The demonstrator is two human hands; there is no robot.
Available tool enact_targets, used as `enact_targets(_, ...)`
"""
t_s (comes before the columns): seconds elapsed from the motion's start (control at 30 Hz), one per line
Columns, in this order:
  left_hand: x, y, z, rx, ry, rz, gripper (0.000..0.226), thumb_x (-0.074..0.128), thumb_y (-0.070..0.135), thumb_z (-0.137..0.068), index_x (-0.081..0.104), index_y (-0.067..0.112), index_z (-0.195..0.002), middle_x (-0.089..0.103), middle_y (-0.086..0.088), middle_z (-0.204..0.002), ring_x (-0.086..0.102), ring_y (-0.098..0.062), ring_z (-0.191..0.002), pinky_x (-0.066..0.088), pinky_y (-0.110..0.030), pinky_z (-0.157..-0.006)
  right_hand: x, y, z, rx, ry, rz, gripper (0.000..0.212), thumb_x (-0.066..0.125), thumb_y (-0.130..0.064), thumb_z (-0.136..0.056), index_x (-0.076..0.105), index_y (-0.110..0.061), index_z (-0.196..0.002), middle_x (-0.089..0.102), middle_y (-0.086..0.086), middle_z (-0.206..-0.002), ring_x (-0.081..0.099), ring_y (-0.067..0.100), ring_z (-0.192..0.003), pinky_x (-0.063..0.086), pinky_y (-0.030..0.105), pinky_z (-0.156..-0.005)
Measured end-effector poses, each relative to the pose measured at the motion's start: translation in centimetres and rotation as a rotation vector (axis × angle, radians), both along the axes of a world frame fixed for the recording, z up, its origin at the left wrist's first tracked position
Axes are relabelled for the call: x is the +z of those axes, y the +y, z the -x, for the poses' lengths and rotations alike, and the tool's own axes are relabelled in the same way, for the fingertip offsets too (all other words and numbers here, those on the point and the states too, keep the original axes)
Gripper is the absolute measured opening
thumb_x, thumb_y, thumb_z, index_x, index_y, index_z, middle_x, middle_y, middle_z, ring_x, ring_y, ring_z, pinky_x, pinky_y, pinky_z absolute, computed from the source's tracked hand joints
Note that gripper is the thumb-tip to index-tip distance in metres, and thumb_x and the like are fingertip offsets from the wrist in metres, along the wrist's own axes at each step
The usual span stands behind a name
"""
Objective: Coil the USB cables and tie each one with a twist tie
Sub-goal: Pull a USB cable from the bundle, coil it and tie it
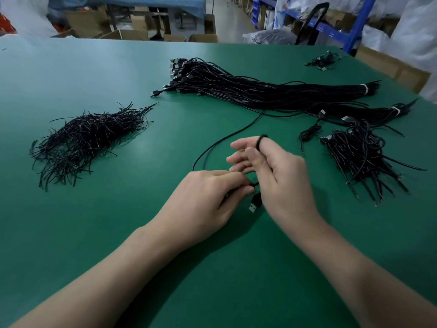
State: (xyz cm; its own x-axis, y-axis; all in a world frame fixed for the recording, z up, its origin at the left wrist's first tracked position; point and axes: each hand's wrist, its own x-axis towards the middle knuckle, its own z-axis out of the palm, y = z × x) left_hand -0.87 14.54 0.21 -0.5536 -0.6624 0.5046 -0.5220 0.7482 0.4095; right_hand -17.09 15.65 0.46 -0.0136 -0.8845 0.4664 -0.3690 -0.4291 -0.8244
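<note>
A black USB cable (222, 140) runs from the big bundle across the green table (94, 221) to my hands. My left hand (203, 200) pinches the cable near its plug end. My right hand (276, 171) stands upright with the cable looped over its raised index finger. The USB plug (255, 205) hangs between the two hands. A heap of black twist ties (87, 138) lies at the left. A large bundle of uncoiled USB cables (260, 91) stretches across the back. A pile of coiled, tied cables (359, 152) sits at the right.
A smaller cluster of cables (324, 60) lies at the far right corner of the table. Beyond the table's far edge stand cardboard boxes (127, 34) and a blue rack (354, 24).
</note>
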Motion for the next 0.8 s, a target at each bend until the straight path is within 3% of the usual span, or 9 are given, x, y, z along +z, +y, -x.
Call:
enact_targets(0.07,0.4,-0.2,-0.3,0.024,0.026,0.08,0.019,0.064,0.03,-0.096,0.072,0.015,-0.088,0.052,0.013,-0.07,0.04,-0.011,-0.058,0.038,-0.026,-0.057,-0.1,0.1,0.4,-0.025,0.16,0.006,0.023,0.047,-0.024,-0.107,0.069,-0.016,-0.108,0.071,-0.003,-0.084,0.068,0.013,-0.077,0.055,0.027,-0.069)
enact_targets(0.17,0.8,-0.7,-1.1,0.05,0.104,0.156,0.02,0.074,0.031,-0.092,0.073,0.013,-0.083,0.059,0.009,-0.071,0.049,-0.012,-0.062,0.036,-0.016,-0.067,0.2,0.3,0.9,-0.019,0.345,-0.045,0.03,0.044,-0.035,-0.107,0.067,-0.019,-0.1,0.06,-0.007,-0.064,0.059,0.009,-0.06,0.047,0.028,-0.056)
enact_targets(0.23,1.0,-0.9,-1.4,0.064,0.178,0.168,0.022,0.08,0.029,-0.087,0.073,0.011,-0.079,0.061,0.007,-0.072,0.047,-0.006,-0.065,0.033,-0.01,-0.07,0.4,0.4,1.0,0.038,0.358,-0.134,0.036,0.04,-0.039,-0.107,0.062,-0.019,-0.087,0.054,-0.007,-0.058,0.052,0.009,-0.054,0.044,0.032,-0.054)
enact_targets(0.33,1.3,-0.8,-1.4,0.02,0.264,0.149,0.017,0.082,0.022,-0.085,0.073,0.01,-0.077,0.06,0.009,-0.07,0.046,-0.001,-0.065,0.032,-0.008,-0.07,0.9,0.9,0.9,0.263,0.084,-0.31,0.05,0.035,-0.042,-0.108,0.063,-0.015,-0.076,0.045,-0.008,-0.058,0.04,0.006,-0.053,0.035,0.017,-0.053)
enact_targets(0.43,1.5,-1.0,-1.7,-0.027,0.366,0.059,0.014,0.082,0.024,-0.084,0.074,0.014,-0.078,0.06,0.005,-0.071,0.052,-0.008,-0.067,0.036,-0.016,-0.064,1.2,1.3,0.5,0.472,-0.08,-0.483,0.056,0.029,-0.047,-0.102,0.069,-0.017,-0.078,0.036,-0.002,-0.057,0.029,0.012,-0.054,0.025,0.023,-0.052)
enact_targets(0.53,1.4,-1.3,-1.9,-0.057,0.471,-0.091,0.008,0.081,0.03,-0.083,0.076,0.024,-0.081,0.064,0.002,-0.075,0.057,-0.02,-0.07,0.041,-0.035,-0.06,1.4,1.5,0.5,0.625,-0.292,-0.628,0.047,0.034,-0.044,-0.101,0.066,-0.018,-0.077,0.03,-0.002,-0.059,0.022,0.011,-0.053,0.018,0.026,-0.051)
enact_targets(0.6,1.2,-1.4,-1.8,-0.078,0.524,-0.176,0.003,0.077,0.032,-0.084,0.077,0.03,-0.083,0.065,0.001,-0.078,0.057,-0.026,-0.072,0.042,-0.04,-0.062,1.5,1.6,0.7,0.715,-0.379,-0.651,0.041,0.037,-0.04,-0.103,0.062,-0.018,-0.078,0.025,-0.004,-0.059,0.019,0.013,-0.052,0.013,0.03,-0.052)
enact_targets(0.8,0.2,-1.6,-1.4,-0.057,0.525,-0.263,0.018,0.062,0.023,-0.099,0.077,0.029,-0.107,0.064,-0.001,-0.082,0.056,-0.023,-0.076,0.044,-0.035,-0.07,1.5,1.7,0.4,0.851,-0.723,-0.625,0.03,0.041,-0.028,-0.104,0.06,-0.016,-0.085,0.032,-0.008,-0.057,0.027,0.005,-0.046,0.025,0.019,-0.045)
